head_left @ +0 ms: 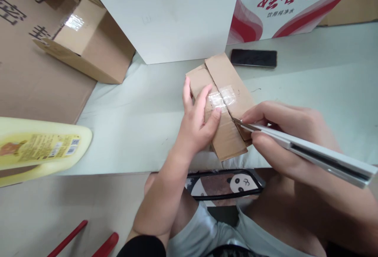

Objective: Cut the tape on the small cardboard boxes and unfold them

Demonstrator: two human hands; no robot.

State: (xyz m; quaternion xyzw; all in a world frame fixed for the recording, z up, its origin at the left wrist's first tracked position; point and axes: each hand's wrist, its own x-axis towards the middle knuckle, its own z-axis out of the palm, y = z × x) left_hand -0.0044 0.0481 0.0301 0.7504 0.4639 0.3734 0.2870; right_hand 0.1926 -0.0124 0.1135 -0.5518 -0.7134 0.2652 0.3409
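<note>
A small brown cardboard box (236, 91) lies tilted on the pale cloth-covered surface, its two flaps meeting along a seam. Clear tape (226, 96) crosses the middle of that seam. My left hand (198, 117) grips the box from the left, thumb and one finger on top, another finger at its far left edge. In my right hand (283, 138) is a utility knife (310, 152) with a pale handle, pinched near the front. Its blade tip touches the seam on the near side of the tape; the tip's depth is hidden.
Behind the box stand a white box (177, 16) and a red-and-white printed carton (283, 8). A black phone (254, 58) lies by the carton. On the left are an open cardboard box (103, 44), a large printed carton (38, 71) and a yellow bottle (44, 146).
</note>
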